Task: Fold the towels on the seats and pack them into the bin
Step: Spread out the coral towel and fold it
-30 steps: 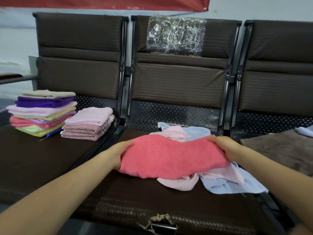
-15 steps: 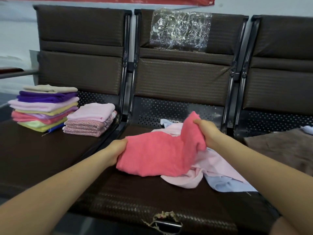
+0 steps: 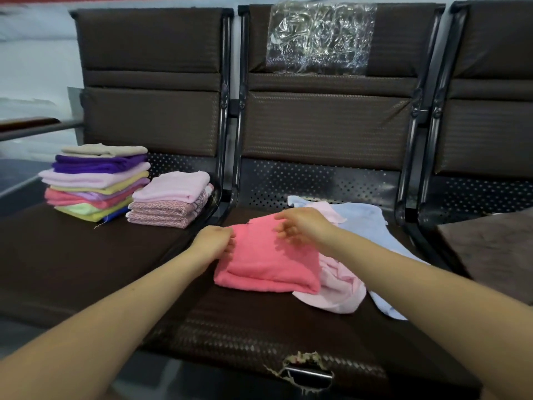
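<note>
A coral pink towel (image 3: 268, 262) lies folded in half on the middle seat (image 3: 259, 327), on top of a loose pale pink towel (image 3: 340, 290) and a light blue towel (image 3: 366, 226). My left hand (image 3: 215, 243) grips the folded towel's left edge. My right hand (image 3: 300, 226) hovers just over the towel's far edge, blurred, with fingers spread and nothing held. On the left seat stand a tall stack of folded towels (image 3: 95, 183) in several colours and a smaller stack of pink folded towels (image 3: 170, 200). No bin is in view.
A brown cloth (image 3: 490, 249) covers the right seat. A crumpled clear plastic sheet (image 3: 320, 39) is stuck on the middle backrest. The middle seat's front edge has a torn hole (image 3: 302, 370). Black metal armrest bars (image 3: 227, 111) separate the seats.
My right hand carried the coral towel's right end over to the left, folding it in half, then let go. My left hand stayed on the left edge.
</note>
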`<action>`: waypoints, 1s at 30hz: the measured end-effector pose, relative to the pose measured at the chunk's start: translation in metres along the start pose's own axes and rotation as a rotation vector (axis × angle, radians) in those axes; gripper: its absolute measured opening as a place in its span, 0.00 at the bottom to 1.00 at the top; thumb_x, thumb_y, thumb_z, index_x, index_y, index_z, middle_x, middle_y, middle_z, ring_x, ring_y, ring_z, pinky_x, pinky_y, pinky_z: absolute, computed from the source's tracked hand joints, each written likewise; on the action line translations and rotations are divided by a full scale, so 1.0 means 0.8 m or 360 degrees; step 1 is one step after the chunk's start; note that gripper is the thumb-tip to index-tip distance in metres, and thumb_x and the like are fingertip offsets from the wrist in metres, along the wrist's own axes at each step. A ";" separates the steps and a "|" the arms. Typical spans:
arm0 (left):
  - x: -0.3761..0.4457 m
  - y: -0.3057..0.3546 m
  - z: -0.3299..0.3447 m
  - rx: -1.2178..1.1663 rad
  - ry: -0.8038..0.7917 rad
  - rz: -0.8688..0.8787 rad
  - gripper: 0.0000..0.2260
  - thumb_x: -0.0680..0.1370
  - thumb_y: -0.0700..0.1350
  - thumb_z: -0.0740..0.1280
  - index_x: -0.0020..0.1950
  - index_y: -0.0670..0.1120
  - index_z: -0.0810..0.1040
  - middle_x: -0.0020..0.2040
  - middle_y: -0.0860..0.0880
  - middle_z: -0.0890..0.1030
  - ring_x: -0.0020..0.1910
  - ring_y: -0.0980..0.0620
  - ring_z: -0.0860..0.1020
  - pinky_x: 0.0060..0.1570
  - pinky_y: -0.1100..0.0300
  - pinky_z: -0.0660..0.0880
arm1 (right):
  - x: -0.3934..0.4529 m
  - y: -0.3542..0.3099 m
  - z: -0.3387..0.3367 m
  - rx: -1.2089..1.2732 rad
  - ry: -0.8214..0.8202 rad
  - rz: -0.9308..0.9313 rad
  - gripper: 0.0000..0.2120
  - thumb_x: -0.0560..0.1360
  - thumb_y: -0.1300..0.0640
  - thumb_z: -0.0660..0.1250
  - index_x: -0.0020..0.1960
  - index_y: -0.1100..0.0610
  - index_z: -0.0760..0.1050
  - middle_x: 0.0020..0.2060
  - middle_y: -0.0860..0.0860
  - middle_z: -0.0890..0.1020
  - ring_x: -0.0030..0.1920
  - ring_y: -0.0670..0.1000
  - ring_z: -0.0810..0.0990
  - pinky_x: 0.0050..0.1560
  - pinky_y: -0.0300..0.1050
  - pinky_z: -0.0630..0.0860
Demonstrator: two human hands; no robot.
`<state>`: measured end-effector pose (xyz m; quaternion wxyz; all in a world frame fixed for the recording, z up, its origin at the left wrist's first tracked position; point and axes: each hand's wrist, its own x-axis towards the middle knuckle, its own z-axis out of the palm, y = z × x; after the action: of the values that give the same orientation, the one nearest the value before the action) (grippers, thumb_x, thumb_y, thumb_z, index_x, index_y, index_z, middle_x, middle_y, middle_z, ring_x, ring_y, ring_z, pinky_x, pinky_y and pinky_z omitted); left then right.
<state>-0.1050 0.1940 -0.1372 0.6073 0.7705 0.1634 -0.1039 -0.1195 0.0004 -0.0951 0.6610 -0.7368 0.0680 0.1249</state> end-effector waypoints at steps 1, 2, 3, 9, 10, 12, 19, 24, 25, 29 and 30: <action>-0.002 -0.001 0.005 0.0080 -0.0025 -0.0003 0.10 0.80 0.42 0.60 0.41 0.41 0.75 0.36 0.44 0.75 0.29 0.51 0.71 0.27 0.62 0.70 | 0.004 0.006 -0.011 -0.0099 0.0143 -0.0061 0.06 0.79 0.62 0.62 0.46 0.60 0.76 0.32 0.54 0.76 0.24 0.45 0.75 0.24 0.34 0.70; -0.005 0.000 0.011 0.0219 -0.0022 0.0015 0.10 0.80 0.44 0.61 0.41 0.41 0.76 0.37 0.44 0.77 0.30 0.50 0.72 0.29 0.62 0.70 | 0.007 0.014 -0.024 -0.0230 0.0268 -0.0112 0.08 0.78 0.62 0.62 0.42 0.59 0.76 0.31 0.53 0.76 0.24 0.45 0.74 0.25 0.34 0.70; -0.007 0.001 0.017 0.0377 0.0007 0.0053 0.11 0.79 0.46 0.62 0.41 0.41 0.77 0.38 0.43 0.78 0.32 0.49 0.75 0.32 0.60 0.71 | 0.009 0.021 -0.037 -0.0361 0.0355 -0.0129 0.09 0.77 0.62 0.62 0.39 0.59 0.76 0.31 0.53 0.76 0.26 0.47 0.73 0.27 0.36 0.70; -0.018 0.013 0.041 0.0497 0.0128 0.0123 0.20 0.77 0.50 0.68 0.65 0.41 0.75 0.62 0.42 0.77 0.61 0.44 0.76 0.56 0.59 0.71 | -0.003 0.046 -0.074 -0.0637 0.0262 0.0226 0.08 0.76 0.62 0.60 0.38 0.60 0.72 0.30 0.55 0.72 0.29 0.51 0.69 0.30 0.41 0.67; -0.017 0.012 0.043 0.0433 0.0124 0.0124 0.20 0.75 0.49 0.70 0.64 0.41 0.76 0.61 0.42 0.78 0.60 0.45 0.76 0.55 0.59 0.71 | -0.005 0.046 -0.073 -0.0639 0.0219 0.0265 0.06 0.75 0.62 0.61 0.40 0.61 0.72 0.31 0.56 0.72 0.30 0.51 0.69 0.32 0.42 0.67; -0.016 0.012 0.046 0.0380 0.0137 0.0154 0.17 0.73 0.49 0.72 0.59 0.43 0.78 0.54 0.45 0.80 0.53 0.48 0.77 0.49 0.61 0.70 | -0.004 0.047 -0.069 -0.0580 0.0203 0.0283 0.03 0.73 0.62 0.61 0.44 0.62 0.73 0.34 0.56 0.72 0.32 0.52 0.70 0.33 0.42 0.68; -0.013 0.012 0.043 0.0656 0.0050 0.0445 0.05 0.78 0.43 0.64 0.44 0.44 0.78 0.41 0.48 0.77 0.43 0.50 0.75 0.37 0.58 0.68 | -0.005 0.050 -0.047 -0.0376 0.0237 0.0354 0.12 0.76 0.58 0.64 0.57 0.63 0.72 0.38 0.57 0.74 0.36 0.54 0.75 0.31 0.43 0.71; -0.021 0.017 0.039 0.0314 0.0190 0.0528 0.09 0.80 0.40 0.56 0.55 0.43 0.74 0.51 0.45 0.77 0.48 0.49 0.73 0.47 0.58 0.67 | -0.008 0.053 -0.042 -0.0388 0.0123 0.0259 0.13 0.76 0.53 0.66 0.57 0.61 0.74 0.44 0.58 0.78 0.42 0.54 0.77 0.39 0.44 0.76; -0.023 0.017 0.037 0.0295 0.0229 0.0566 0.10 0.80 0.39 0.55 0.56 0.43 0.74 0.51 0.45 0.76 0.50 0.48 0.73 0.48 0.58 0.66 | -0.008 0.054 -0.041 -0.0400 0.0105 0.0206 0.14 0.76 0.52 0.66 0.58 0.60 0.75 0.44 0.57 0.78 0.42 0.54 0.77 0.40 0.45 0.75; -0.026 0.009 0.019 0.0374 0.0351 0.0548 0.12 0.80 0.38 0.55 0.61 0.40 0.73 0.54 0.43 0.75 0.53 0.47 0.73 0.49 0.59 0.64 | -0.008 0.051 -0.034 -0.0438 0.0122 0.0059 0.20 0.74 0.53 0.67 0.65 0.57 0.73 0.37 0.53 0.76 0.34 0.49 0.74 0.32 0.41 0.71; -0.025 0.004 0.014 0.0475 0.0356 0.0485 0.13 0.80 0.38 0.55 0.62 0.39 0.73 0.56 0.41 0.76 0.55 0.45 0.73 0.50 0.59 0.65 | -0.008 0.050 -0.032 -0.0441 0.0134 0.0049 0.21 0.75 0.55 0.67 0.66 0.56 0.72 0.36 0.52 0.75 0.33 0.49 0.72 0.31 0.40 0.69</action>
<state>-0.1222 0.1802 -0.1300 0.4734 0.8743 0.0943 0.0519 -0.1339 -0.0305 -0.1290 0.5475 -0.8244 0.0893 0.1122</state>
